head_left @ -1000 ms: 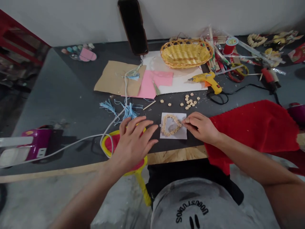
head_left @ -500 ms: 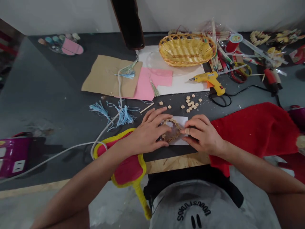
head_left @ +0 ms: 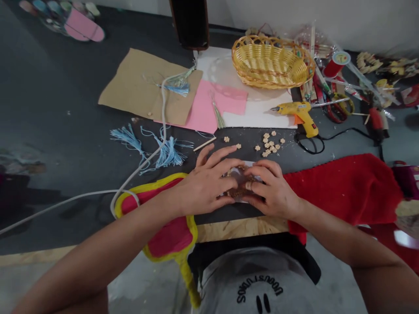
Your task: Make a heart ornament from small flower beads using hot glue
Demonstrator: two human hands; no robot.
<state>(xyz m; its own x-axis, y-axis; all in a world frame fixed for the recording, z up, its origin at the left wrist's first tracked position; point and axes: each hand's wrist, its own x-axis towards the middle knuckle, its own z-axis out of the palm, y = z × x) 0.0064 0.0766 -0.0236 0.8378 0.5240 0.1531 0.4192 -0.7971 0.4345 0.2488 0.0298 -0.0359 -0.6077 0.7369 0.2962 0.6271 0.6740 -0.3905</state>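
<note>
Both hands meet over a small white card [head_left: 238, 174] that bears a ring of small wooden flower beads [head_left: 236, 192], near the table's front edge. My left hand [head_left: 204, 185] lies on the card's left side, fingers curled over the bead ring. My right hand [head_left: 273, 192] grips the ring from the right with bent fingers. The hands hide most of the ring and the card. Loose flower beads [head_left: 269, 146] lie scattered just beyond the hands.
A yellow-rimmed red hand fan [head_left: 166, 218] hangs over the front edge under my left forearm. Red cloth [head_left: 340, 189] lies to the right. A yellow glue gun [head_left: 299, 114], a wicker basket [head_left: 271, 63], pink paper [head_left: 209, 109], brown paper [head_left: 144, 87], blue tassels [head_left: 163, 150] and a white cable [head_left: 65, 203] lie farther back.
My left hand moved right from the fan onto the card and closed on the bead ring. My right hand closed tighter over it. The view tilted down.
</note>
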